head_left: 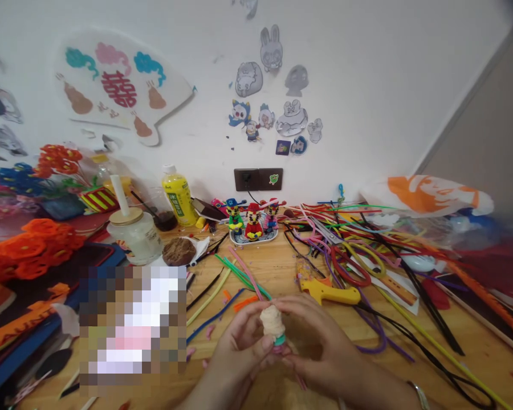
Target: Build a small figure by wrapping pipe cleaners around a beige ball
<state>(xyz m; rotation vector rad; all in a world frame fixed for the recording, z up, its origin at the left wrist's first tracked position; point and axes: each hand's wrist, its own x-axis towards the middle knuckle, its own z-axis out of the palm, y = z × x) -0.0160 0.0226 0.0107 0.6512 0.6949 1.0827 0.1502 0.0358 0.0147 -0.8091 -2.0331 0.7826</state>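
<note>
A small pipe-cleaner piece point(272, 323) with a beige top, a teal band and a pink lower part is held between both hands. My left hand point(243, 344) pinches it from the left, its thumb by the teal band. From the other side, my right hand point(320, 344) has its fingers curled around the piece, partly hiding the lower end. Beyond the hands, three small figures in blue, red and pink caps, the middle one the red figure point(253, 223), stand on a tray point(260, 240). Pink and green pipe cleaners point(243, 276) lie just past my fingertips.
On the right lie a yellow glue gun point(333, 292) with its black cord, red-handled scissors point(346, 267) and tangled pipe cleaners. On the left stand a glass jar point(134, 236), a yellow bottle point(180, 196) and orange fuzzy flowers point(29, 245). A blurred patch covers part of the left.
</note>
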